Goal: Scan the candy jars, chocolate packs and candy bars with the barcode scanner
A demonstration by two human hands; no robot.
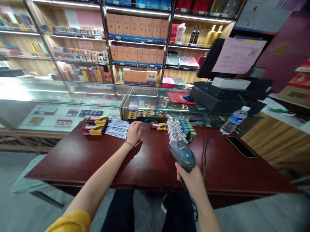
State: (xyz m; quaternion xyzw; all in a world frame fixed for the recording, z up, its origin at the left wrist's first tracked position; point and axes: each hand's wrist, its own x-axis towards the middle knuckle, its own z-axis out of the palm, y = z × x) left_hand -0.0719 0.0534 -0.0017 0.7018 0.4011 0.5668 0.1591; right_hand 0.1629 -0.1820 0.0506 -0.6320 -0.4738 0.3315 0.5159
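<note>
My right hand (190, 175) is wrapped round the handle of a dark grey barcode scanner (182, 153), which has a blue light on top. The scanner's head points forward, just in front of rows of small round-topped cups (175, 129) in white and green. At the right end of a pile of blue-and-white packets (117, 128), my left hand (134, 131) rests with fingers reaching forward, some of them hidden. Left of these packets are stacked dark red and yellow snack packs (94, 125). A single similar snack pack (158, 126) lies between my left hand and the cups.
A water bottle (235, 120) and a black phone (241, 147) are on the right of the dark red table (147, 164). Beyond stands a glass display counter (99, 92), with a monitor (211, 58) and a blue mouse (187, 98). A cable (205, 156) crosses the tabletop.
</note>
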